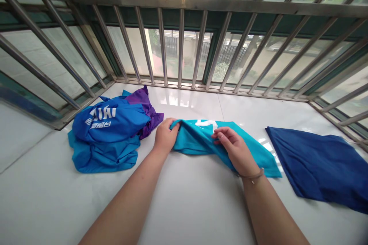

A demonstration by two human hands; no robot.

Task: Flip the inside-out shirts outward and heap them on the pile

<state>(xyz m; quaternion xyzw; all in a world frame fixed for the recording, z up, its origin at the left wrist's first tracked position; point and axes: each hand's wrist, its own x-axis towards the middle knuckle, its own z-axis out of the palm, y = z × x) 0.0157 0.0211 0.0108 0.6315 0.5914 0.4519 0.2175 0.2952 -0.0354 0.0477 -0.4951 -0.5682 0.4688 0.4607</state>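
Observation:
A teal cloth piece (198,141) with white print lies spread across the pale glossy surface, its near edge folded over in a slanting crease. My left hand (166,134) pinches its left end, thumb on top and the other fingers partly hidden by the fabric. Over the middle of that cloth hovers my right hand (232,147), loosely curled, with no fabric visible between its fingertips; a thin bracelet (253,178) circles the wrist. Whether the underside of this hand touches the teal fabric I cannot tell.
On the left sits a crumpled heap of blue cloth (115,116) with white lettering, along with a purple cloth (146,109). A flat navy cloth (324,164) lies at the right. Metal bars (181,46) before windows border the far side of the white surface (184,203).

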